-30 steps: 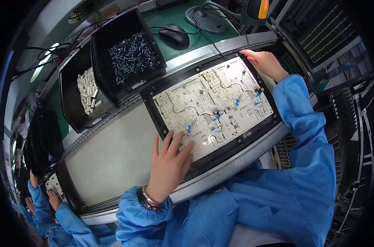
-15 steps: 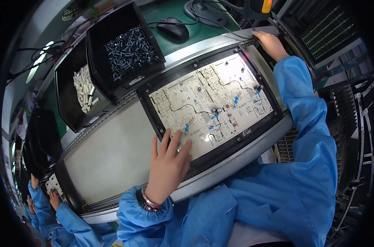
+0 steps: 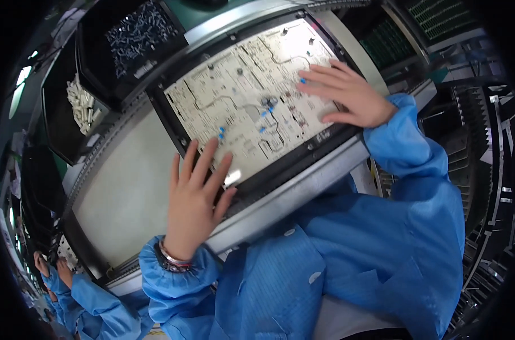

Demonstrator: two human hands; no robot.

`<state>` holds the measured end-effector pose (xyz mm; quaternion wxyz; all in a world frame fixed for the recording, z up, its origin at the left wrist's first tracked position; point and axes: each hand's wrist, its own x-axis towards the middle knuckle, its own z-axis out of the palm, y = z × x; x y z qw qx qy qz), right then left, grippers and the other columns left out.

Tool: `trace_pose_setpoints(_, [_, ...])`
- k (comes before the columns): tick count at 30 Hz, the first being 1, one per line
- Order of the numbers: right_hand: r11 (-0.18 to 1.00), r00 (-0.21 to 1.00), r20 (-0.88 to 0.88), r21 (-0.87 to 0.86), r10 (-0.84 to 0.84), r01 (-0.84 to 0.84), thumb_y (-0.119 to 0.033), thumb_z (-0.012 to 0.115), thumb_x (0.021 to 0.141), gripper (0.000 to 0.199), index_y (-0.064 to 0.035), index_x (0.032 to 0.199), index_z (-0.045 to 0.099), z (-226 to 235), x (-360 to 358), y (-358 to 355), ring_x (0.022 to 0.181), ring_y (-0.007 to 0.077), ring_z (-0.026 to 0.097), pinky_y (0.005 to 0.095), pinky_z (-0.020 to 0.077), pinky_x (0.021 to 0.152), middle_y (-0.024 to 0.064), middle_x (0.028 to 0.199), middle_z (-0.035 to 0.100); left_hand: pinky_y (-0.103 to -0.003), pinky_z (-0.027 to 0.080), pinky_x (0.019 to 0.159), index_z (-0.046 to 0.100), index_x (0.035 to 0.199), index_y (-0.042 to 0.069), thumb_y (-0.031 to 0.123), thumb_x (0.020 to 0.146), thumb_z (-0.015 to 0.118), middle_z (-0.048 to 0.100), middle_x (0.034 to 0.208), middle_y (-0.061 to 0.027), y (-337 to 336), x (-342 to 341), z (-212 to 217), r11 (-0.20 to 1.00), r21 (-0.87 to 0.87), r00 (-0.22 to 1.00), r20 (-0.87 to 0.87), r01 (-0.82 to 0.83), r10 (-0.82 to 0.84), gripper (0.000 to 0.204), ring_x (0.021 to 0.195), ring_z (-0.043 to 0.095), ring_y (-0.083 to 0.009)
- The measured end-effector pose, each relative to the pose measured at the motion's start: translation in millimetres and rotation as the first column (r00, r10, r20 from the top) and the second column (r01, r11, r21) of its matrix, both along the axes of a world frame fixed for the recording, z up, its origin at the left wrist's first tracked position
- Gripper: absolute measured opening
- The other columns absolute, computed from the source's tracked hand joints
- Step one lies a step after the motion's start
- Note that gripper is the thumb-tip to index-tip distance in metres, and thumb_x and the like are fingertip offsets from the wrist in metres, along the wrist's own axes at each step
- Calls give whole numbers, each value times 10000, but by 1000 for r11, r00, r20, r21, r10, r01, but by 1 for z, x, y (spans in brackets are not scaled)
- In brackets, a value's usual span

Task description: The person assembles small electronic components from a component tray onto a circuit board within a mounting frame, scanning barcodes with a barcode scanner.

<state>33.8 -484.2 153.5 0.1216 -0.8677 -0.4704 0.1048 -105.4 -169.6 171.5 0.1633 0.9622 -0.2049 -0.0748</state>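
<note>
A pale circuit board (image 3: 229, 90) with small blue and dark components lies in a black carrier frame (image 3: 288, 164) on the conveyor. My left hand (image 3: 192, 195) spreads its fingers over the board's near left corner and the frame edge there. Over the board's right part is my right hand (image 3: 351, 93), its fingers stretched out flat above blue components and partly hiding them. Neither hand grips anything. Whether the fingertips touch the board, I cannot tell.
Beyond the conveyor stand a black bin of small dark parts (image 3: 141, 37) and another of white cylindrical parts (image 3: 80, 105). A metal rail (image 3: 294, 190) runs along the near side. Racks (image 3: 441, 20) stand at the upper right. A co-worker's hand (image 3: 63, 272) is at the far left.
My right hand has come off the far rail at the upper right and is now over the board's right part. My left hand stays at the near left corner. The view has shifted.
</note>
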Motion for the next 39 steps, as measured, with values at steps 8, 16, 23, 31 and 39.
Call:
trace_pose_setpoints(8, [1000,993,114,26,-17,14,-216,579,813,507,-170,1301,449,-13,1,0,1294,262,311,441,197,1092,65,1374,381,-514,265,1020,529,1204,86,237,702,685,394,1355,-107,4,2,13,998,-59,995,-97,28,-34,547,1253,321,-381])
trace_pose_setpoints(16, [900,915,-208,351,345,-259,-216,701,674,358,-65,994,646,0,-15,13,1114,326,463,435,393,915,117,1200,504,-519,276,1013,563,1149,90,263,658,713,449,1308,-92,1,2,18,999,-33,997,-68,21,-23,542,1212,374,-371])
trace_pose_setpoints(23, [816,873,92,319,479,-481,-175,655,676,193,-76,842,653,1,4,22,930,275,579,357,491,759,76,996,610,-530,292,998,583,1027,50,97,638,592,493,1228,-142,-23,-5,5,994,-1,992,67,-107,106,391,1168,398,-408])
trace_pose_setpoints(31, [885,964,-146,445,221,-135,-71,670,724,257,-22,976,647,36,46,-34,961,322,584,404,470,847,129,1015,625,-517,229,1038,547,1021,19,-24,605,477,454,1259,-171,-37,-2,12,984,14,984,-7,-175,175,424,1208,339,-429])
trace_pose_setpoints(39, [969,907,-388,234,166,-77,-56,680,718,297,-58,1014,655,-6,37,-91,1228,356,384,446,365,978,148,1311,428,-432,340,938,599,935,21,-31,753,478,590,1026,-128,-15,30,27,938,-160,951,-62,-308,302,225,1083,474,-353])
